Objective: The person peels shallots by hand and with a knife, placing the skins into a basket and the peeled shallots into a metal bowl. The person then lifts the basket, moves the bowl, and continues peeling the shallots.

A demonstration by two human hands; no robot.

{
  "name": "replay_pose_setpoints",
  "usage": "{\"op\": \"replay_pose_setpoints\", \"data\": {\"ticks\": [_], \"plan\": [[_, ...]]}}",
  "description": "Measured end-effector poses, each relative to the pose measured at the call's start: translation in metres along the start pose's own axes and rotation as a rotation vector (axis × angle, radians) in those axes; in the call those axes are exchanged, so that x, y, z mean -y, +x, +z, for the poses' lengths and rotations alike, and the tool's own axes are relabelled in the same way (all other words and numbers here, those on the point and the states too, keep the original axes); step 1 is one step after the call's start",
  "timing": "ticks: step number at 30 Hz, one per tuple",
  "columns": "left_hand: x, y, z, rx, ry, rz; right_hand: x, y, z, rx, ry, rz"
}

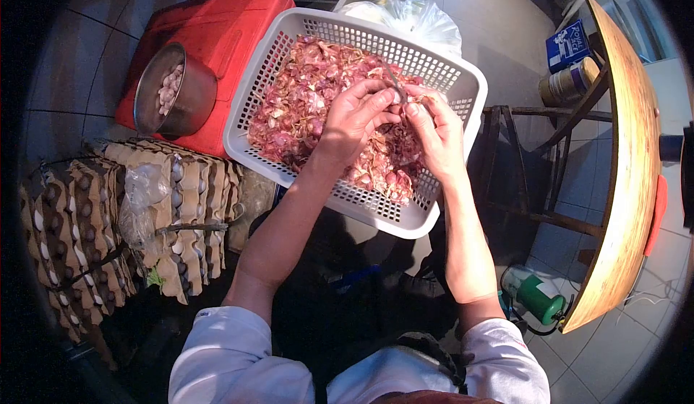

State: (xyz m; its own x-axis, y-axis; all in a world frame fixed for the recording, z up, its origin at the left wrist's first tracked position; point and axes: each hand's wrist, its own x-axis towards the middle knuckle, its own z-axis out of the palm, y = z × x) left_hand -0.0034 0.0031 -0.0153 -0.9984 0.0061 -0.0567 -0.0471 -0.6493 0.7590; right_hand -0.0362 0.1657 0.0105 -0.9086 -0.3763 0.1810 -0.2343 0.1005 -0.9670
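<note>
A grey perforated basket (463, 79) holds a heap of small red shallots (311, 79) with loose skins and dry stems. Over the heap, my left hand (361, 115) is closed, its thumb and fingers pinched round a small knife (394, 77) whose thin dark blade points up and away. My right hand (434, 122) is closed too, its fingertips meeting those of my left hand around a small shallot, mostly covered by the fingers.
A metal pot (195, 93) with peeled pieces stands on a red box (217, 28) at the left. Stacked egg trays (181, 216) are at the lower left. A plastic bag (426, 21) lies behind the basket. A wooden table (622, 173) and green canister (538, 299) are at the right.
</note>
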Motion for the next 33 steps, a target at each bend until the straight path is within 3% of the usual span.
{"op": "replay_pose_setpoints", "data": {"ticks": [8,11,20,26,33], "plan": [[0.001,0.0,0.0,-0.01,-0.029,-0.006,-0.01,0.0,0.001,-0.022,0.147,0.033],[0.0,-0.001,0.003,-0.018,-0.016,0.005,0.002,-0.001,0.003,0.001,0.052,-0.051],[-0.004,-0.001,0.004,-0.028,0.092,-0.019,-0.006,0.0,-0.002,0.009,0.114,0.007],[-0.004,-0.001,0.006,-0.022,0.115,-0.038,-0.008,-0.001,-0.003,0.024,0.252,0.162],[-0.004,-0.001,0.005,-0.008,0.166,-0.032,-0.01,-0.001,-0.002,-0.052,0.25,0.138]]}}
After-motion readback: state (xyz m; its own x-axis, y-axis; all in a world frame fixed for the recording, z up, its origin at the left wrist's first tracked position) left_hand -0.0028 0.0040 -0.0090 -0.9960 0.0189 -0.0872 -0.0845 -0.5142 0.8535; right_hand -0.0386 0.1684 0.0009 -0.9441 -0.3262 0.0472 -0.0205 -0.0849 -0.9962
